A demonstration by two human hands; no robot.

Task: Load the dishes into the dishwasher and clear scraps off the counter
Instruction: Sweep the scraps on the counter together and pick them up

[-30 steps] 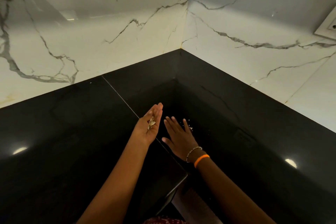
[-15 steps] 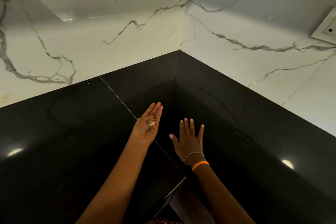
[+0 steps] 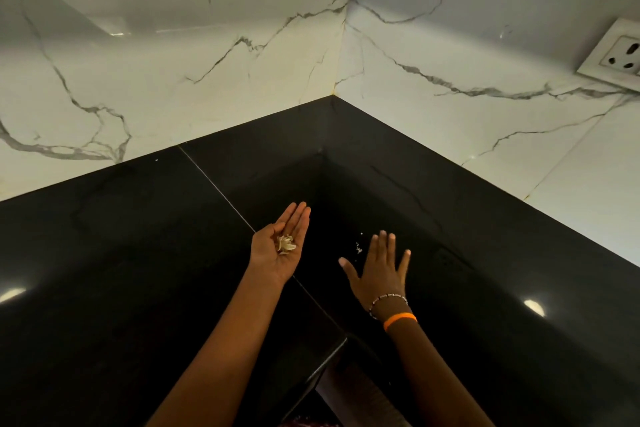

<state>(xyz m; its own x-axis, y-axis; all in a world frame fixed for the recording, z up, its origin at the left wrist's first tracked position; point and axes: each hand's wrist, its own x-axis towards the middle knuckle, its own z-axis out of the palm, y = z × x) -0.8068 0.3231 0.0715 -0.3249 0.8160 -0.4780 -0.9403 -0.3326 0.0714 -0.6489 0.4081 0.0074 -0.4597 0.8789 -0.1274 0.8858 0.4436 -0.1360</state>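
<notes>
1. Left hand (image 3: pixel 280 246) lies palm up, fingers nearly straight, cradling a small pile of pale scraps (image 3: pixel 286 244); nothing is gripped.
2. Right hand (image 3: pixel 379 267) is flat, fingers spread, palm down over the black desk (image 3: pixel 104 253); it holds nothing.
3. A few crumbs (image 3: pixel 358 247) lie just beside its fingertips; sweeping looks partly done.
4. No dishes or dishwasher in view; loading progress can't be judged.

The black counter (image 3: pixel 104 253) lies open to both sides of the hands. Marble walls (image 3: pixel 207 62) close the corner behind. A wall socket (image 3: pixel 620 57) projects at far right.
</notes>
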